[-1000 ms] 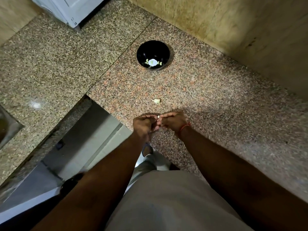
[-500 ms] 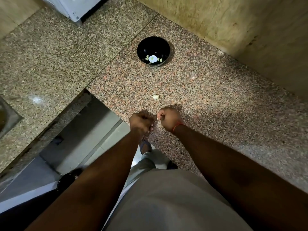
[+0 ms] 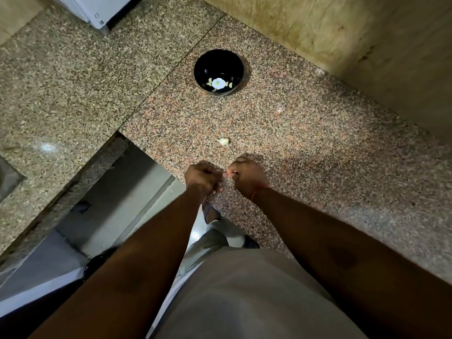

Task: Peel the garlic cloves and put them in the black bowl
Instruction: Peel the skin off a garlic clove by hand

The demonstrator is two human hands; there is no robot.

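Nearest, the left hand and right hand are held curled, knuckle to knuckle, over the granite counter; what is pinched between their fingertips is too small to be told. Just beyond, a garlic clove is seen lying loose. Farther off, the black bowl is set upright.

This looks like a home kitchen. A speckled brown-and-pink polished granite countertop runs in an L across the frame, backed by a yellowish mottled stone wall at upper right. A white boxy appliance stands at the upper left, and a grey tiled floor shows in the gap at lower left.
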